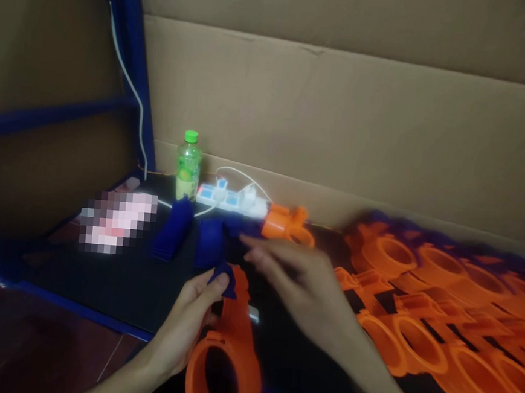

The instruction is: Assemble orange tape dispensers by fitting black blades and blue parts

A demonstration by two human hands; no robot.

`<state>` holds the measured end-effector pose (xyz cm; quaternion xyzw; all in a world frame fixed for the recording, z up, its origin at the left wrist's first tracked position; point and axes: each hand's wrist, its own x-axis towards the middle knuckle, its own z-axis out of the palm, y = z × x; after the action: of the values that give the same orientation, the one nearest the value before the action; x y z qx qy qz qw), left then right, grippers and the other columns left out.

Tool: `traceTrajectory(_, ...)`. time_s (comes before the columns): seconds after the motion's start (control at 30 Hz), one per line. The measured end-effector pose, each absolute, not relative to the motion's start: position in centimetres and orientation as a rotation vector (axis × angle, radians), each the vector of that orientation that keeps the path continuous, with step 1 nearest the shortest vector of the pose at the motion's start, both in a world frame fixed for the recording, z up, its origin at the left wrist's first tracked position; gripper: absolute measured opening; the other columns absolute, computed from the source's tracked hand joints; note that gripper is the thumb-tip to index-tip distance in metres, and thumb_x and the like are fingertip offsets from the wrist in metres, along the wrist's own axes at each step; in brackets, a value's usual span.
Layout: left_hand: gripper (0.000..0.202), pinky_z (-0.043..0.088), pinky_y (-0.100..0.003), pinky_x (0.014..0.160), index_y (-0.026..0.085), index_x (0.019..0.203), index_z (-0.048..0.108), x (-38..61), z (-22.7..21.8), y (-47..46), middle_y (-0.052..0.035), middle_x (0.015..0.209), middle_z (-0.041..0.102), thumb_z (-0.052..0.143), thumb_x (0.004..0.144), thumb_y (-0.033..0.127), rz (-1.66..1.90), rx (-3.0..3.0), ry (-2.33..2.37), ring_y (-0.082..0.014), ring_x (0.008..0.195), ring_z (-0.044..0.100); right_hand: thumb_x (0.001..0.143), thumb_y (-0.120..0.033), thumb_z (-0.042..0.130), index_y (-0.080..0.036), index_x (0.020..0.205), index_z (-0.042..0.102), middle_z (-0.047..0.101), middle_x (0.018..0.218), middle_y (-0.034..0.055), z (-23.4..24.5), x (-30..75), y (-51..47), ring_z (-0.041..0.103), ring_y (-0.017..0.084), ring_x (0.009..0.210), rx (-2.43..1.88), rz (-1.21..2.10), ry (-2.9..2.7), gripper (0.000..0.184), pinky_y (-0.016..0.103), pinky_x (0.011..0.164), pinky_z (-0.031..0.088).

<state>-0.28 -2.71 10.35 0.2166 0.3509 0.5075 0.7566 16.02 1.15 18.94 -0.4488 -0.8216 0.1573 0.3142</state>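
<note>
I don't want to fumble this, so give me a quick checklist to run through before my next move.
1. Left hand has hold of the orange part: ok.
2. Blue piece is under the left thumb: ok, at the orange part's upper end.
3. Right hand is touching the loose blue strips: cannot tell; its fingertips appear close to one.
4. Green-capped bottle is upright: ok.
5. Plugs on the white power strip are fully seated: cannot tell; too blurred.
6. Spare orange parts at right are spaced apart: not ok; they lie crowded together.
</note>
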Motion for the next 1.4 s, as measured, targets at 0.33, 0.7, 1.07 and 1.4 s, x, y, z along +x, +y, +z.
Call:
traceTrajectory(0.33,0.033,0.056,-0.027,0.058,0.012,0.112,0.07,-0.1,10.1,-2.1,-0.0112,0.086,0.077,0.067,0.089,0.036,1.187,0.542,0.555,-0.0202,0.068,0.073,0.095,-0.048,0.053,-0.018,0.084,0.073,0.073,0.087,0.0097,11.9,12.5,11.1,0.066,0.02,0.079,-1.84,0.273,-2.279,0.038,0.027,0.068,0.044)
traceTrajectory(0.7,0.041,0.057,-0.028,0.062,0.016,0.122,0.066,0.1,9.5,-1.9,-0.0099,0.09,0.077,0.066,0.089,0.041,1.333,0.425,0.622,-0.0222,0.075,0.073,0.092,-0.033,0.054,-0.015,0.077,0.07,0.07,0.08,0.0103,12.8,12.2,12.0,0.063,0.019,0.074,-1.808,0.205,-2.293,0.029,0.027,0.065,0.039)
traceTrajectory(1.07,0.068,0.058,-0.033,0.076,0.03,0.149,0.042,0.3,10.1,-2.1,-0.0109,0.117,0.073,0.066,0.088,0.045,1.426,0.445,0.665,-0.0249,0.089,0.074,0.093,-0.031,0.059,-0.019,0.08,0.058,0.07,0.106,0.0029,17.8,14.7,3.9,0.063,0.014,0.089,-1.189,0.24,-2.267,0.018,0.025,0.076,0.046)
traceTrajectory(1.4,0.048,0.056,-0.026,0.072,0.025,0.135,0.06,0.6,10.2,-2.3,-0.0083,0.111,0.074,0.066,0.089,0.039,1.376,0.553,0.662,-0.0188,0.082,0.071,0.092,-0.031,0.064,-0.022,0.092,0.048,0.058,0.134,0.0057,16.4,15.7,1.2,0.056,0.02,0.123,-0.97,0.764,-2.174,0.018,0.034,0.097,0.048)
